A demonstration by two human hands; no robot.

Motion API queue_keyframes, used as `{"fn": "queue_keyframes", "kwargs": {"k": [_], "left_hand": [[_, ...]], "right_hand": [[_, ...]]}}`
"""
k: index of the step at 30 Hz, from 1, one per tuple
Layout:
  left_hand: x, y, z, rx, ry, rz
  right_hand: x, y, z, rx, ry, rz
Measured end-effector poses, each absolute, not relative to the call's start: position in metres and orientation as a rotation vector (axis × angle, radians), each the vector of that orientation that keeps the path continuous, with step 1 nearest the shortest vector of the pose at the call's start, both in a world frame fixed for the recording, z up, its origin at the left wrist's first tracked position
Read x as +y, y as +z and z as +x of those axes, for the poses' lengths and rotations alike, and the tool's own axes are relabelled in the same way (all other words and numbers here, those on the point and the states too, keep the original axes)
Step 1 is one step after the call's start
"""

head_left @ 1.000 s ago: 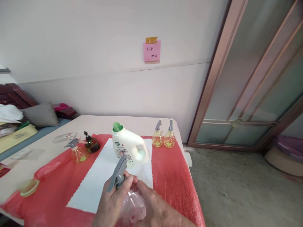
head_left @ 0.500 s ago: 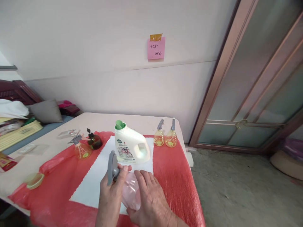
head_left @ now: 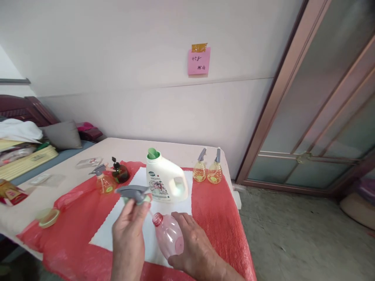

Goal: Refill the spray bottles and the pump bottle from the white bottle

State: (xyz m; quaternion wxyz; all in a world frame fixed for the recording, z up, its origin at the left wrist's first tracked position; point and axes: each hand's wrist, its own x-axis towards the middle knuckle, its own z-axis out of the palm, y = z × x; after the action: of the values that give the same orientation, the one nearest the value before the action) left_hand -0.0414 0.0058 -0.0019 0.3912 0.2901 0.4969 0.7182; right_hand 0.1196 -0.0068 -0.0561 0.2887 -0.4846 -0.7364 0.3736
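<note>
Pinched in my left hand (head_left: 130, 226) is a grey spray trigger head (head_left: 135, 192), held just up and left of a bottle's open mouth. My right hand (head_left: 195, 242) is wrapped round that clear pink spray bottle (head_left: 169, 236), which tilts with its red threaded neck toward the left. A thin tube seems to run from the trigger head to the neck; whether its end is inside I cannot tell. Behind my hands stands a large cream detergent jug (head_left: 165, 177) with a green spout (head_left: 152, 153), on a white cloth (head_left: 109, 230).
Two spray bottles of yellow liquid (head_left: 199, 171) stand at the right. On the left are an orange-tinted spray bottle (head_left: 104, 183), a dark pump bottle (head_left: 120, 173) and a pale green round lid or dish (head_left: 49, 217). Red sheeting (head_left: 216, 218) covers part of the table.
The spray trigger head has come off the bottle neck and moved up and left in my left hand, now lying sideways. The bottle's red neck shows. The view has shifted slightly.
</note>
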Motion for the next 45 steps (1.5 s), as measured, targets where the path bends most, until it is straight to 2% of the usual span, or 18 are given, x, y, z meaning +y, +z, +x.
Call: {"fn": "queue_keyframes", "kwargs": {"k": [3,8,19,25,34,42,45], "left_hand": [[0.008,0.002,-0.063,1.241,2.169,0.570],[-0.003,0.021,-0.102,1.263,2.403,0.406],[0.000,0.016,-0.105,1.132,2.281,0.312],[-0.001,0.022,-0.112,1.069,2.282,0.184],[0.002,0.020,-0.112,1.055,2.240,0.187],[0.000,0.020,-0.115,1.041,2.253,0.185],[0.001,0.018,-0.114,1.042,2.252,0.197]], "right_hand": [[-0.004,-0.071,0.111,-1.943,0.942,-1.326],[0.005,-0.088,0.107,-1.737,1.022,-1.381],[-0.006,-0.143,0.075,-1.629,1.188,-1.383],[0.021,-0.104,0.099,-1.437,1.136,-1.291],[0.132,-0.061,0.053,-1.345,1.048,-1.213],[0.094,-0.007,0.098,-1.469,0.906,-1.261],[0.078,0.008,0.134,-1.638,0.598,-1.312]]}}
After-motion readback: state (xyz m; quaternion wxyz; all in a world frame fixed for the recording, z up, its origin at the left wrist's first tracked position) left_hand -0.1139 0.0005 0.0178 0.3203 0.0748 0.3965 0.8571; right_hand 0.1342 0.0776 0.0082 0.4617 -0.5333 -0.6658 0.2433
